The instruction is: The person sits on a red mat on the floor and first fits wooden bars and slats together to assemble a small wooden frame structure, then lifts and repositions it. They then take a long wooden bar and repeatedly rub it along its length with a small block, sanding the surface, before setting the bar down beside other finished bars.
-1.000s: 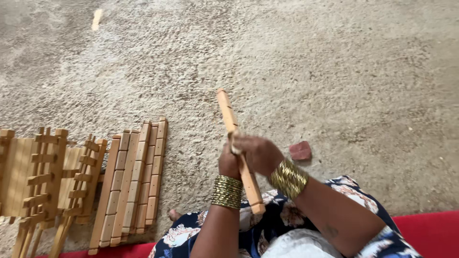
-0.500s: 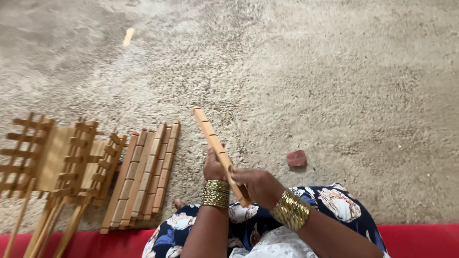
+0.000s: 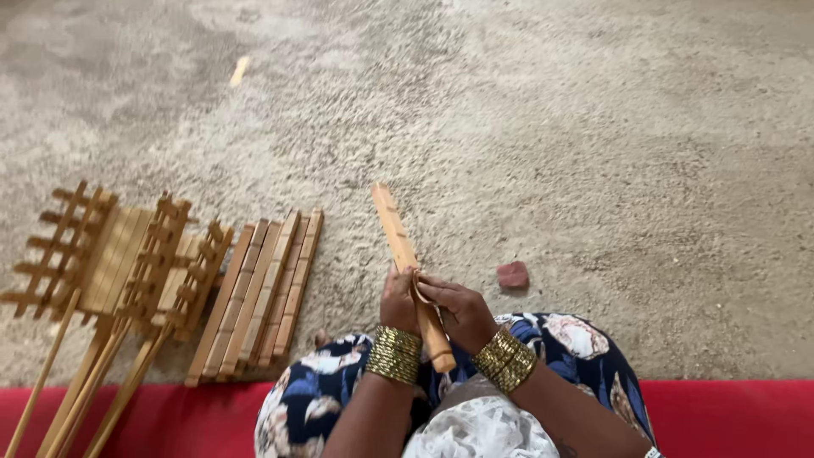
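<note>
Over the lap, both the left hand (image 3: 398, 298) and right hand (image 3: 458, 312) grip a notched wooden slat (image 3: 398, 242), seemingly rubbing it smooth, which calls for steady strokes.

Stacked gold bangles (image 3: 395, 354) ring both wrists; she wears a navy floral skirt (image 3: 568, 339) and white patterned top (image 3: 479, 428).
</note>
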